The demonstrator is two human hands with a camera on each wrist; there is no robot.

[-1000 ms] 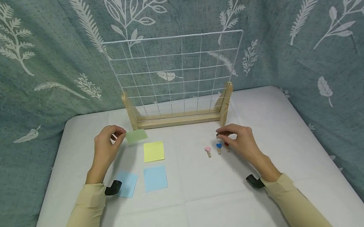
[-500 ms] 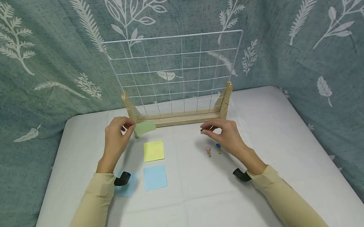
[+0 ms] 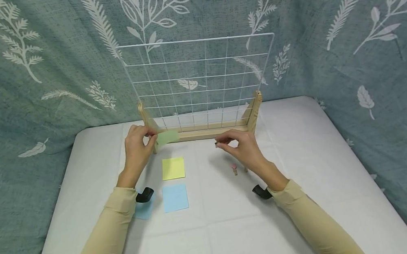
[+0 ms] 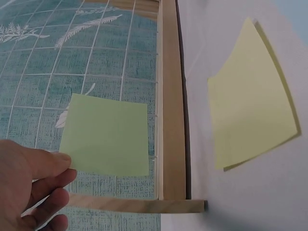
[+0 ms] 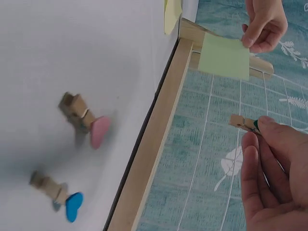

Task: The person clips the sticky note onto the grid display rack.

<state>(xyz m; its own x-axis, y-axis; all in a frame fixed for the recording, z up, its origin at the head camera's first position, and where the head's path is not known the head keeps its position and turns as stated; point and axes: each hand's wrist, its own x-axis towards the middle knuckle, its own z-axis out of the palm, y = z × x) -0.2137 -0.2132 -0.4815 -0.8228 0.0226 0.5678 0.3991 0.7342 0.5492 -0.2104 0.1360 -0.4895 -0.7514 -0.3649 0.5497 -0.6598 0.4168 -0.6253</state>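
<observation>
My left hand [image 3: 136, 149] pinches a green sticky note [image 4: 108, 137] by one edge between thumb and finger, in front of the wire grid [image 3: 198, 77] near its left end. My right hand [image 3: 246, 149] pinches a small wooden clothespin [image 5: 243, 122] by its dark green end, with its bare wooden end pointing out toward the note. Under the right hand, a clothespin with a pink heart [image 5: 100, 131] and another with a blue heart [image 5: 73, 207] lie on the table; the blue heart is hidden in the head view.
The grid stands upright in a wooden base [image 3: 204, 134] at the back of the white table [image 3: 207, 245]. A yellow sticky note [image 3: 173, 168] and a blue one [image 3: 175, 198] lie in front; another blue note [image 3: 144, 209] is partly covered by the left wrist. Patterned cloth [image 3: 330, 69] hangs behind.
My left hand has moved right and toward the grid with the green note. My right hand has moved left and toward the grid, carrying its clothespin away from those on the table.
</observation>
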